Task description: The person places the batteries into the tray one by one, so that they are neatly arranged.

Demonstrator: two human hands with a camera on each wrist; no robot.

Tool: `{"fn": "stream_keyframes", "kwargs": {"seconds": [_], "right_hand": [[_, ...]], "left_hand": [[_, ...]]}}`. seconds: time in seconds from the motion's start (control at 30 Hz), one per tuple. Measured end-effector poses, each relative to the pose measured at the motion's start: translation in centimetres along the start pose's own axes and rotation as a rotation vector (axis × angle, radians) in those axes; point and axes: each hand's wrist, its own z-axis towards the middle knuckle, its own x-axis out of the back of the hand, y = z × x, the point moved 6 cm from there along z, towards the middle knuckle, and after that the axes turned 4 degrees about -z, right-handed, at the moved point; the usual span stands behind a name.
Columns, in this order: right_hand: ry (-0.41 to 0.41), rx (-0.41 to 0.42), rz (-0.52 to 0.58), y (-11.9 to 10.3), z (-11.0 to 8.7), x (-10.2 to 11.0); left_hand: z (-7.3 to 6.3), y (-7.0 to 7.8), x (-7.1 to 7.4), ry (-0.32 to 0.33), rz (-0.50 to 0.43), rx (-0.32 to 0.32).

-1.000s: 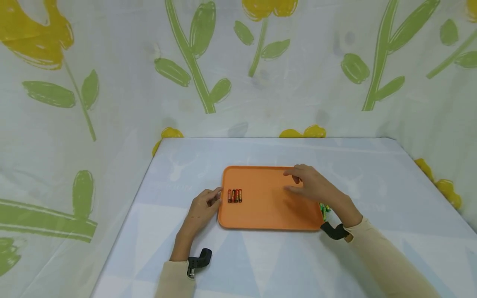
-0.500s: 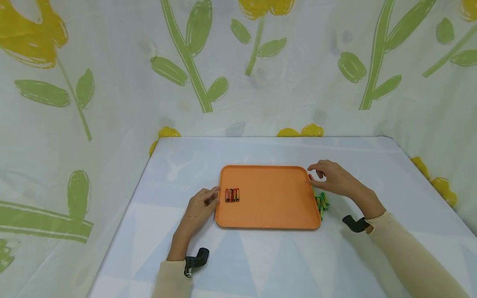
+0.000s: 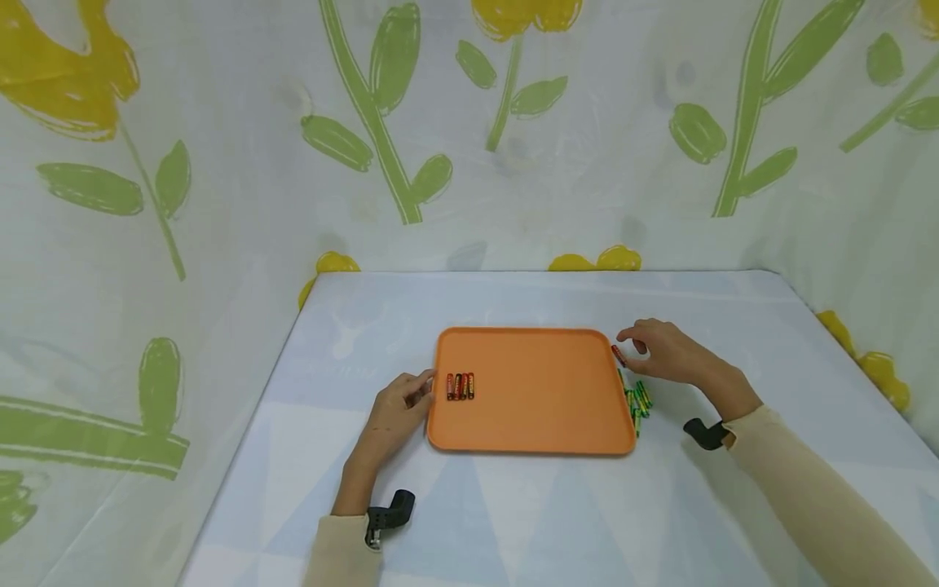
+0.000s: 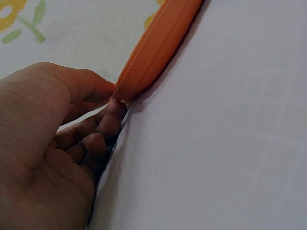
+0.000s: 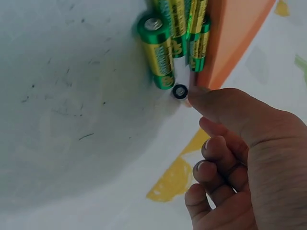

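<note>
An orange tray lies on the table with a row of several red-and-black batteries near its left side. My left hand pinches the tray's left rim between thumb and fingertips, seen closely in the left wrist view. Just outside the tray's right edge lies a single red battery. My right hand is at that battery, thumb tip by its end, index finger apart from the thumb. In the right wrist view the battery shows end-on beside the thumb; the index fingertip is hidden.
Several green-and-yellow batteries lie loosely against the tray's right side. In the right wrist view a thicker green battery stands out among them. A pale patterned cloth covers the table, and a floral curtain hangs behind.
My right hand has drawn back from above the tray to the right, beyond its edge, where the red battery lies. The left hand keeps its place at the rim.
</note>
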Motion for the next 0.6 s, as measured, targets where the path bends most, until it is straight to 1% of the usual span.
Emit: {"fn": "stream_keyframes", "kwargs": {"seconds": [0.07, 0.17, 0.37, 0.5, 0.6], "right_hand": [[-0.040, -0.032, 0.001, 0.3, 0.1, -0.2], [-0.080, -0.053, 0.001, 0.6, 0.3, -0.5], [-0.117, -0.072, 0.031, 1.0, 0.7, -1.0], [-0.121, -0.066, 0.032, 1.4, 0.8, -1.2], [-0.116, -0.029, 0.037, 1.3, 0.8, -1.3]], "left_hand": [[0.0, 0.1, 0.1, -0.002, -0.004, -0.001], [0.0, 0.2, 0.1, -0.005, -0.009, 0.002], [0.1, 0.0, 0.1, -0.005, -0.008, 0.005], [0.1, -0.1, 0.1, -0.003, -0.007, -0.003], [-0.1, 0.0, 0.1, -0.002, -0.007, -0.004]]}}
